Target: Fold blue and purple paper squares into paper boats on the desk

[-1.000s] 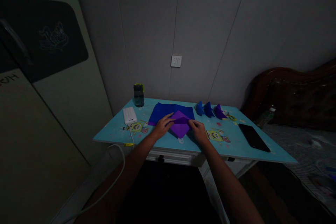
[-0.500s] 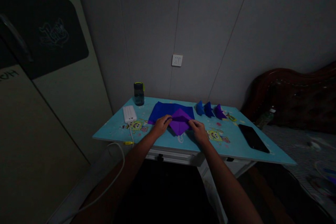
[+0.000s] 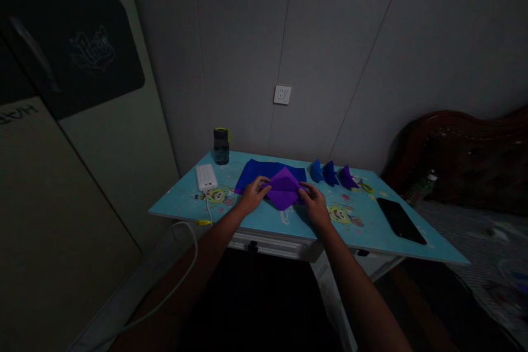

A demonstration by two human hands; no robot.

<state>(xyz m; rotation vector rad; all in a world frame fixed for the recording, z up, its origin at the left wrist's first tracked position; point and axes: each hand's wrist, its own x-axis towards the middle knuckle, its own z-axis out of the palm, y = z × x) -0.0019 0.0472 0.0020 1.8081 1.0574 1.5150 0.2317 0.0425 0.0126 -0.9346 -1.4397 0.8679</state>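
A folded purple paper (image 3: 284,190) is held just above the front middle of the light blue table (image 3: 243,221). My left hand (image 3: 254,196) pinches its left corner, and my right hand (image 3: 313,202) pinches the right corner. The paper has a peak at the back and a rounded lower part toward me. Behind it lie flat dark blue sheets (image 3: 253,170) with a purple edge showing at the left. Three folded paper pieces stand in a row at the back right: a lighter blue one (image 3: 317,171), a dark blue one (image 3: 330,174) and a purple one (image 3: 347,177).
A dark bottle (image 3: 221,147) and a white power bank (image 3: 206,177) with a cable are at the left. Scissors (image 3: 366,187) lie beyond the folded pieces, and a black phone (image 3: 401,220) lies at the right. A wall socket (image 3: 282,94) is behind.
The purple paper has changed from a flat diamond to a wider shape with a rounded front as both hands shifted on its corners. The camera view has moved slightly.
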